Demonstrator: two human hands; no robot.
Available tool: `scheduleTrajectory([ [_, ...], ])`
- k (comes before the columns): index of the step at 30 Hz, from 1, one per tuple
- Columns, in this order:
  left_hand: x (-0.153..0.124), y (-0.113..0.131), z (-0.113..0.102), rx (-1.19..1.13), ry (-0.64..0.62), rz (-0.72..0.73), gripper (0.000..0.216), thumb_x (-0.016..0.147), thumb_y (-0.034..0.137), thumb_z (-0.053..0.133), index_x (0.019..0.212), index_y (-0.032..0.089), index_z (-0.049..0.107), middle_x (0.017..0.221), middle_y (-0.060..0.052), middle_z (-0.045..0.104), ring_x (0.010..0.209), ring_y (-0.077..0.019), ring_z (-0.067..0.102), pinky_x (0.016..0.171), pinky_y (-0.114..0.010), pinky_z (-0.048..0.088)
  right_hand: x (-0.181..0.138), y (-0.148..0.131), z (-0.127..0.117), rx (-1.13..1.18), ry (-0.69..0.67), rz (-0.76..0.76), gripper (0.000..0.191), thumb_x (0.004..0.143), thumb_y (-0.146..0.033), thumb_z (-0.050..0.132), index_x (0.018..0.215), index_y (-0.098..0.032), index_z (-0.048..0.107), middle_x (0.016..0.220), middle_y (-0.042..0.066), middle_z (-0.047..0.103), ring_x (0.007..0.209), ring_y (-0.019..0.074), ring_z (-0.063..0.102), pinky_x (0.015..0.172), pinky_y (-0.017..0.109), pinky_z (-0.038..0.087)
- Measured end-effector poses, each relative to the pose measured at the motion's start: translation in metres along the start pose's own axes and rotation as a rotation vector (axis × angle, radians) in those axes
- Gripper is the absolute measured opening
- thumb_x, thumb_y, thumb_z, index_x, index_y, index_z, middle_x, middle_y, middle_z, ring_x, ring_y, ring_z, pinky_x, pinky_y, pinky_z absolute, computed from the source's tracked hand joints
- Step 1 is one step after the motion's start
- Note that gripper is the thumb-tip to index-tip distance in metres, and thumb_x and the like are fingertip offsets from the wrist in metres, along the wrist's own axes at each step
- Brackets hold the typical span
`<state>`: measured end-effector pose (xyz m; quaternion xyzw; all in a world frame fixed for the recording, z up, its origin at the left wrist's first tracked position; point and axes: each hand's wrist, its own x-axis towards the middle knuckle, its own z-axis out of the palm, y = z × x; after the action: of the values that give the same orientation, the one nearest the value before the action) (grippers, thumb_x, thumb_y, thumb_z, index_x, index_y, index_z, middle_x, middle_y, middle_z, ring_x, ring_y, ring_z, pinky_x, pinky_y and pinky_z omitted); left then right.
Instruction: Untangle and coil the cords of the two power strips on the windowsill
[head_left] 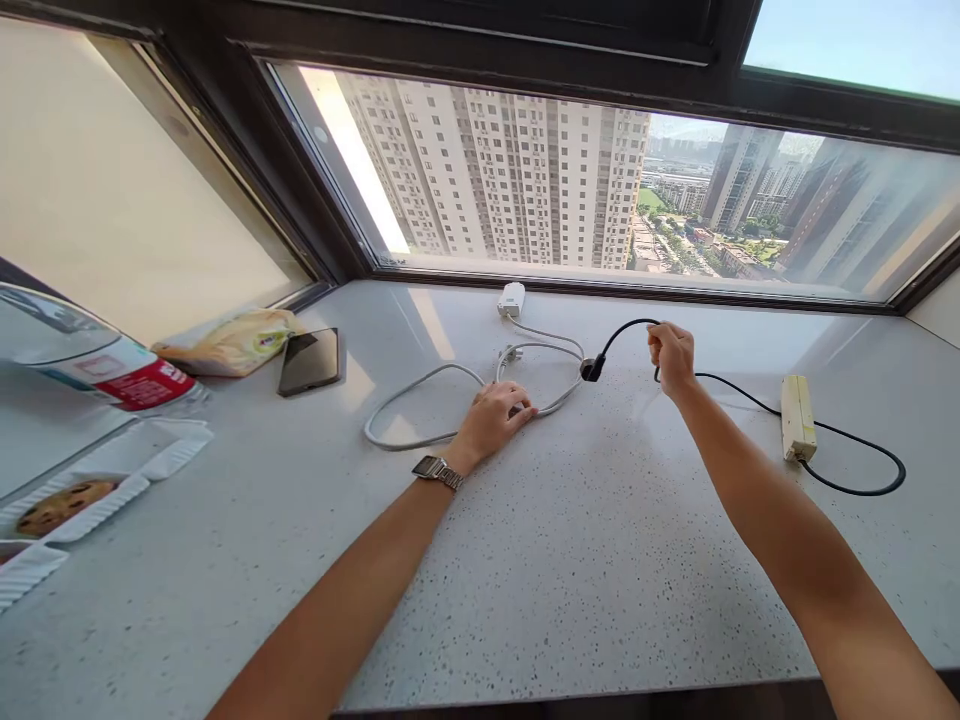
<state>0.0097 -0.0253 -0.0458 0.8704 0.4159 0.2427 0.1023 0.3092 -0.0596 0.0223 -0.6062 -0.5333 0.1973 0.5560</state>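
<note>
My left hand (495,418), with a watch (439,470) at the wrist, lies low over the sill, its fingers curled on a loosely coiled grey cable (409,442). My right hand (673,352) is raised a little and pinches a black cord (626,325). From that grip the cord arcs left to a black plug (592,369), which rests against the grey loops. Beyond my left hand are a white block (511,299) on a grey lead and a small grey-white plug (513,354). Rightward, the black cord runs to a cream-coloured box (797,418).
On the left are a large bottle (127,370), a plastic tray (150,455) with cookies, a yellowish packet (229,342) and a dark phone (310,361). Behind the speckled white sill (570,600) runs a dark window frame (637,293). The sill's front edge is near me.
</note>
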Motion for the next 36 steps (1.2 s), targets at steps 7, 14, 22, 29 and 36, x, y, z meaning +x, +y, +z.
scheduleTrajectory([
  [7,0.019,0.051,0.012,0.001,0.269,-0.147,0.034,0.086,0.043,0.048,0.076,0.016,0.067,0.092,-0.015,0.067,0.099,-0.0323,0.056,0.093,-0.048,0.035,-0.076,-0.009,-0.025,0.495,0.201,0.188,0.027,0.068,-0.027,0.052,0.048,-0.022,0.034,0.044,-0.008,0.026,0.039,0.0058,0.018,0.037,0.022,0.016],
  [14,-0.026,0.137,0.048,-0.636,0.052,-0.287,0.069,0.09,0.062,0.019,0.074,0.019,0.071,0.079,-0.009,0.069,0.079,-0.0224,0.061,0.074,-0.032,0.043,-0.16,0.005,-0.001,0.239,-0.048,-0.043,0.031,0.079,-0.035,0.044,0.053,-0.022,0.035,0.049,-0.005,0.03,0.045,0.0088,0.025,0.044,0.023,0.022],
  [22,-0.029,0.128,0.031,-0.664,0.089,-0.455,0.062,0.077,0.074,0.038,0.058,0.018,0.055,0.047,0.0,0.049,0.045,-0.0133,0.046,0.047,-0.026,0.034,-0.17,0.008,0.007,-0.12,-0.46,-0.324,0.034,0.088,-0.033,0.037,0.059,-0.022,0.023,0.05,-0.006,0.029,0.044,0.0085,0.026,0.049,0.024,0.021],
  [29,-0.038,0.131,0.029,-1.327,-0.301,-0.676,0.029,0.081,0.041,0.057,0.078,0.012,0.063,0.064,-0.003,0.06,0.045,-0.0099,0.052,0.04,-0.021,0.035,-0.175,0.011,0.012,-0.35,-0.537,-0.435,0.035,0.091,-0.031,0.039,0.058,-0.019,0.038,0.053,-0.003,0.042,0.047,0.0087,0.029,0.05,0.025,0.019],
  [36,-0.033,0.115,0.002,-1.924,0.122,-0.755,0.007,0.08,0.015,0.051,0.074,0.017,0.049,0.048,0.01,0.027,0.039,-0.0057,0.037,0.044,-0.018,0.038,-0.157,0.005,0.002,-0.684,-0.533,-0.227,0.024,0.086,-0.033,0.056,0.065,-0.019,0.059,0.059,0.0,0.059,0.051,0.0107,0.045,0.051,0.024,0.021],
])
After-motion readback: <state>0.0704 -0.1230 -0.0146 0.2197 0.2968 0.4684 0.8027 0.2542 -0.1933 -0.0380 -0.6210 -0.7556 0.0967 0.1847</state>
